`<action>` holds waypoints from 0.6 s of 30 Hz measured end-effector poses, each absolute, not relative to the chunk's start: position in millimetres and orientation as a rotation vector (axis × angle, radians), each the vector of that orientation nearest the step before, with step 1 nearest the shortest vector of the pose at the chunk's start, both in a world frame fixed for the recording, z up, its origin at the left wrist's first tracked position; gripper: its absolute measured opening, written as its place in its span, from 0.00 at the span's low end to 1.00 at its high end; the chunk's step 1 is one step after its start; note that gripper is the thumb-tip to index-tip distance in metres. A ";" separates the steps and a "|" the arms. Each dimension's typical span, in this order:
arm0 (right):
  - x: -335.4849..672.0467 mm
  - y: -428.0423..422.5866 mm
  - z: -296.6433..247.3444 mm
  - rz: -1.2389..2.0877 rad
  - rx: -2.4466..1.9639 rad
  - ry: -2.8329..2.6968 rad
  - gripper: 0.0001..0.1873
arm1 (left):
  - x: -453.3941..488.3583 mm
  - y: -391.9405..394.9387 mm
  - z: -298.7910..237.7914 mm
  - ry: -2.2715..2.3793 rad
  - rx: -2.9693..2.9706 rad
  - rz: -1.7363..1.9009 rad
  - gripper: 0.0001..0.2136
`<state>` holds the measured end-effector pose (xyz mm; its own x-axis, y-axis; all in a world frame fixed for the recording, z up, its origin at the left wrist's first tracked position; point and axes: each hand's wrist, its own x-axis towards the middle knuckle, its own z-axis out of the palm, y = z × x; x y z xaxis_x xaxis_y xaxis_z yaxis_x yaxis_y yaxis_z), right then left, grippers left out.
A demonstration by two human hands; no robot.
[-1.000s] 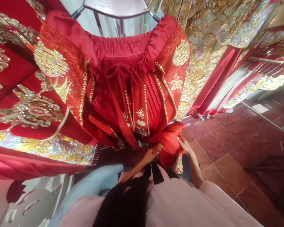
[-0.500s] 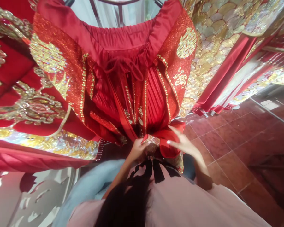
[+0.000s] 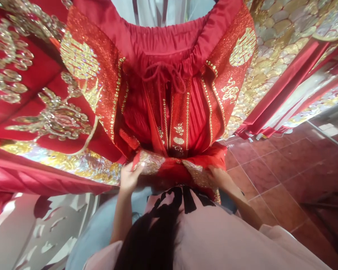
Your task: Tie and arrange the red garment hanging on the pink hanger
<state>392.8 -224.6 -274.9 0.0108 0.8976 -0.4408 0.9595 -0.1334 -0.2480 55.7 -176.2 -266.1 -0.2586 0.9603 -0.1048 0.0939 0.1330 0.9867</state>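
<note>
A red robe with gold embroidery hangs in front of me, its waist drawstring knotted near the top. My left hand grips the robe's gold-trimmed hem at its left end, fingers curled over the edge. My right hand holds the same hem at its right end, fingers tucked under the fabric. The hem is stretched flat between both hands, close to my chest.
More red and gold embroidered garments hang at the left and at the upper right. Red tiled floor lies to the right. A white carved panel stands at the lower left.
My hands have moved apart, spreading the bunched hem out flat. My right hand, open half a second ago, now holds the fabric. The view has tilted slightly upward.
</note>
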 end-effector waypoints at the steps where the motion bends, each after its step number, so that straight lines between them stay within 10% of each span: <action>1: 392.5 -226.0 -276.9 -0.798 2.121 2.064 0.17 | 50.6 -175.0 -266.6 1.570 1.030 1.307 0.15; 5: 376.7 -232.1 -295.3 -0.720 2.131 2.265 0.25 | 47.3 -168.3 -265.2 1.597 0.942 1.402 0.16; 9: 365.6 -231.2 -293.6 -0.604 2.276 2.120 0.12 | 48.0 -162.0 -261.5 1.576 0.923 1.444 0.16; 18: 406.7 -182.7 -180.4 -0.855 2.766 2.261 0.20 | 11.5 -162.4 -238.8 1.627 0.909 1.724 0.13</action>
